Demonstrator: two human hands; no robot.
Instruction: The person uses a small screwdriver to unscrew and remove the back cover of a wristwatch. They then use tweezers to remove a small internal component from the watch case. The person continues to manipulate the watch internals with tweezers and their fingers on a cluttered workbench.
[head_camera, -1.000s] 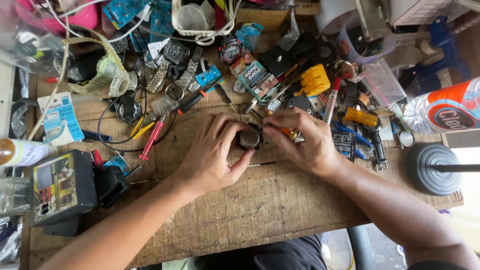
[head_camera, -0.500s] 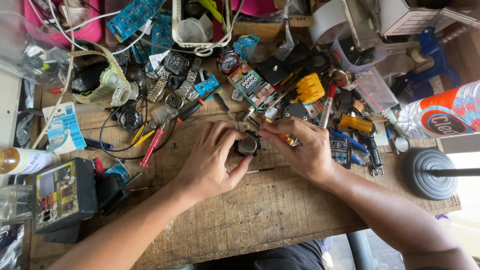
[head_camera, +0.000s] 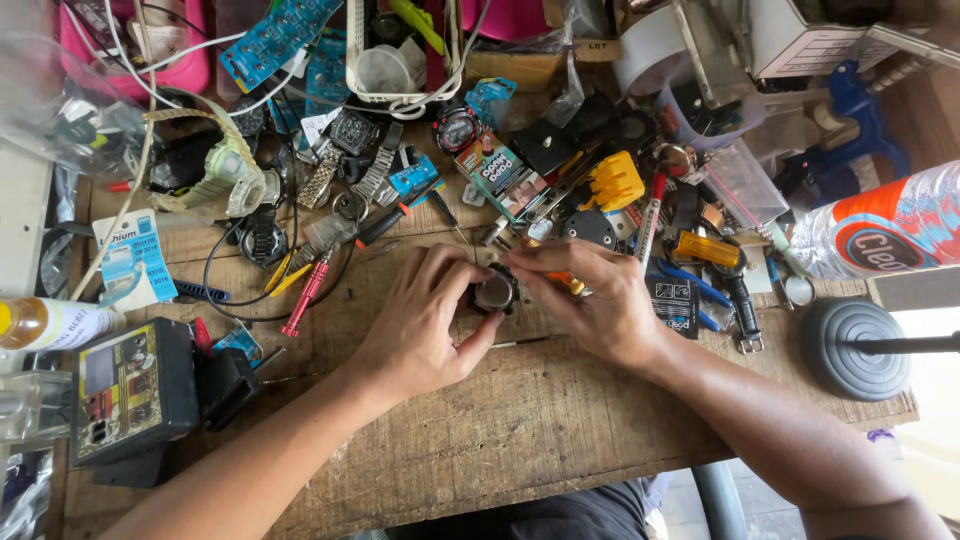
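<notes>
Head view. On the wooden worktop (head_camera: 520, 430), my left hand (head_camera: 420, 325) and right hand (head_camera: 590, 300) met at centre, fingers closed round a small round watch case (head_camera: 494, 293), dark-rimmed with a grey metal back upward. I judged it light, rigid, smooth enough to slip and easily scratched, so best pinched by its rim. Beyond lay a red screwdriver (head_camera: 308, 290), a yellow tool (head_camera: 615, 180) and loose watches (head_camera: 352, 130).

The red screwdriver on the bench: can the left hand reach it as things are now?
Probably yes. The red screwdriver lies uncovered just left of the left hand, but its fingers now hold the watch case.
</notes>
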